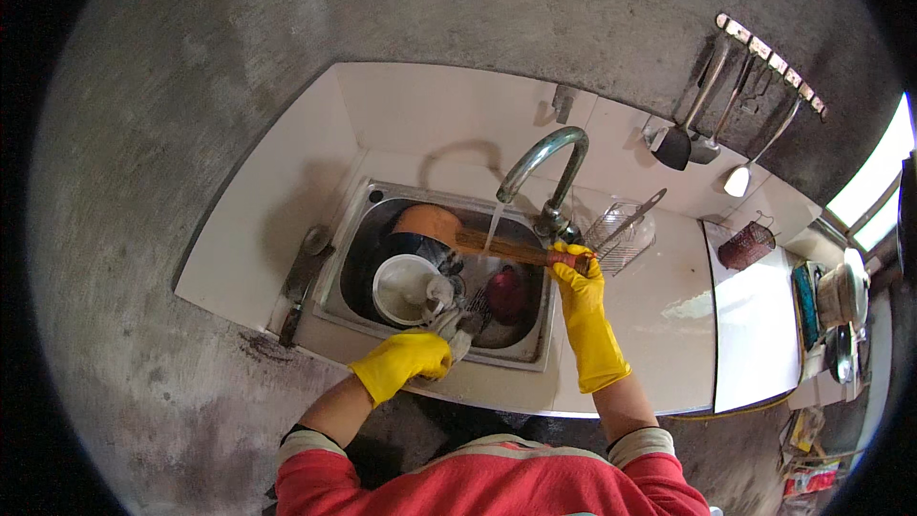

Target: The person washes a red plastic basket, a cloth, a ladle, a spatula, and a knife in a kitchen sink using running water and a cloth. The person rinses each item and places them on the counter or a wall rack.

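My right hand [573, 269], in a yellow rubber glove, grips the red-marked end of a bundle of long brown sticks [501, 246]. The bundle lies nearly level over the sink, under water [495, 226] running from the curved metal faucet [548, 147]. My left hand [412, 358], gloved in yellow too, is closed on a wet grey-white cloth [458, 337] at the sink's front rim. Inside the stainless steel sink [331, 301] are a white bowl [390, 294], an orange pot or basin [426, 221] and a dark red round object [506, 294].
A cleaver [304, 265] lies on the counter left of the sink. Right of the faucet stands a wire basket [620, 229] with a slotted utensil in it. Spatulas [673, 147] hang from a wall rack [770, 61]. Farther right is a red perforated holder [746, 247].
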Action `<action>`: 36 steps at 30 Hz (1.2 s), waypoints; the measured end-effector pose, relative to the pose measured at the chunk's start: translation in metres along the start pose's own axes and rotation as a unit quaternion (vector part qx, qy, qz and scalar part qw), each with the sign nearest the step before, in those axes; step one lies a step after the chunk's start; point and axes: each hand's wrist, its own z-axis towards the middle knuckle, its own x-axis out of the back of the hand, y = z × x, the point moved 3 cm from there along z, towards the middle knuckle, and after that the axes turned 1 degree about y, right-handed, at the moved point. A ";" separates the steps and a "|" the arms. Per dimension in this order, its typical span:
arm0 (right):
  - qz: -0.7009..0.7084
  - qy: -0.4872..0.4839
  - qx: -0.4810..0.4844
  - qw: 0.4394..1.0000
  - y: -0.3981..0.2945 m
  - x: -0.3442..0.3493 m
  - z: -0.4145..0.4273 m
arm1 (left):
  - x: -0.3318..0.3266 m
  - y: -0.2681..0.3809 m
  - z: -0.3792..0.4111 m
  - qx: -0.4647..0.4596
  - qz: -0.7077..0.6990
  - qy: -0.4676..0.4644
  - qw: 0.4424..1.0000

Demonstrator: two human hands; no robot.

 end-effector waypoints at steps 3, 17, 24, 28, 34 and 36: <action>0.061 0.032 -0.021 0.997 0.015 0.015 -0.002 | 0.042 0.023 0.024 -0.031 -0.324 0.369 0.871; -0.893 -0.093 -0.039 0.439 0.067 -0.010 -0.048 | 0.035 -0.017 0.204 0.101 -0.601 0.641 0.467; -0.374 -0.149 -0.246 0.882 0.078 0.014 -0.044 | 0.009 -0.052 0.223 0.188 -0.781 0.399 0.441; 0.069 -0.109 -0.496 0.858 0.072 0.003 -0.060 | 0.021 -0.043 0.208 0.026 -0.860 0.337 0.382; 0.094 -0.153 -0.514 0.839 0.065 -0.024 -0.059 | 0.067 -0.026 0.167 -0.081 -0.887 0.301 0.341; -0.235 -0.183 -0.442 0.846 0.056 -0.029 -0.047 | 0.060 -0.039 0.172 0.032 -0.851 0.369 0.373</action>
